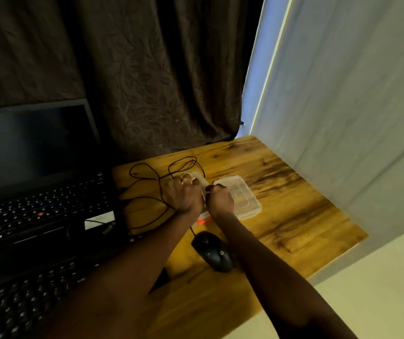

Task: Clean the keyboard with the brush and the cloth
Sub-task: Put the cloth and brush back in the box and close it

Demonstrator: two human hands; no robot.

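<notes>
Both my hands meet over a clear plastic box (246, 199) on the wooden table (294, 192), right of the laptop. My left hand (184, 195) is closed on the box's left clear part (197, 176). My right hand (220, 201) is fisted on the near left edge of the larger clear part. What the box contains is hidden. No brush or cloth shows. A black keyboard (12, 304) lies at the bottom left, partly under my left forearm.
An open black laptop (37, 167) with a dark screen stands on the left. A black mouse (212, 252) lies between my forearms, its cable (147, 177) looping behind my left hand. Something red and white (203, 220) peeks out below my wrists. A curtain and a wall border the table.
</notes>
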